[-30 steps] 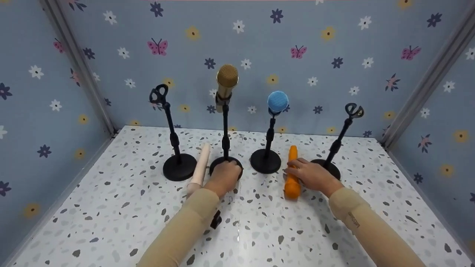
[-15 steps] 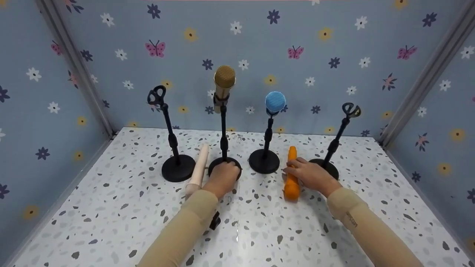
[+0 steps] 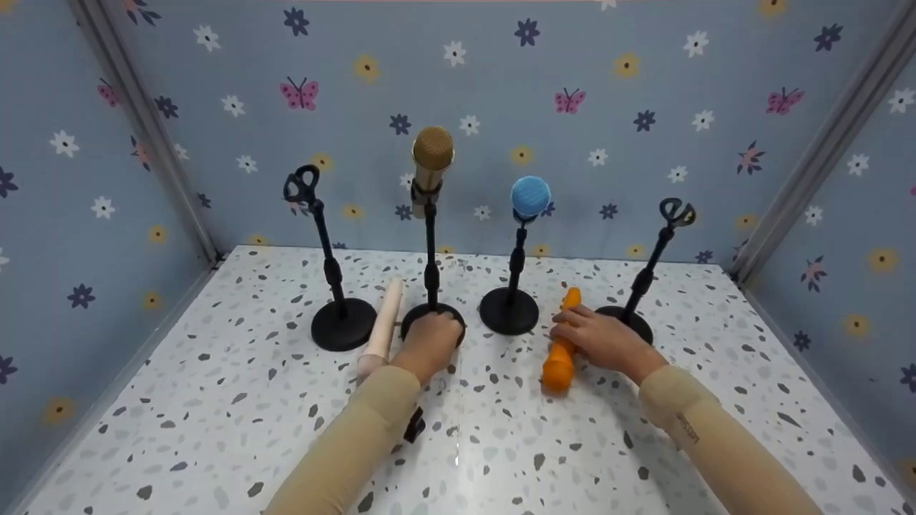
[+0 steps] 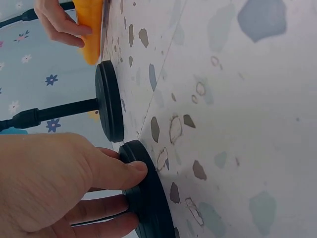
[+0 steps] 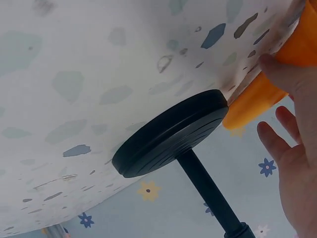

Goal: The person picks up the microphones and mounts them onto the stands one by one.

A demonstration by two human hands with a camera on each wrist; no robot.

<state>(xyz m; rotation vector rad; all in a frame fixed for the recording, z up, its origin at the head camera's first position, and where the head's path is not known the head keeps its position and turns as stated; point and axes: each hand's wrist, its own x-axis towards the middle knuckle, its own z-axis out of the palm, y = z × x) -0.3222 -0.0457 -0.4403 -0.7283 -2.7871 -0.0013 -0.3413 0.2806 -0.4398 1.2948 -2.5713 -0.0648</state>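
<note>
In the head view my left hand [image 3: 431, 342] is at the round black base of the microphone stand that bears a gold microphone [image 3: 432, 159]. The left wrist view has its thumb and fingers pinching the rim of that base [image 4: 153, 208]. My right hand [image 3: 600, 336] holds an orange microphone [image 3: 557, 373] lying on the table, fingers over its handle and thumb along its side. Beside my left hand lies a pale pink microphone [image 3: 386, 322]. A blue-headed microphone [image 3: 531, 197] sits in the clip of another stand [image 3: 509, 312] between my hands.
A stand with a bare clip [image 3: 343, 325] rises at the left, another [image 3: 645, 279] just beyond my right hand. A small black object [image 3: 415, 425] lies beside my left forearm. Flowered walls [image 3: 486, 71] enclose the speckled white table [image 3: 501, 443] at the back and sides.
The orange microphone has turned slightly under my right hand, its head end shifting left and nearer, its tail end right. My left hand stays at the stand's base.
</note>
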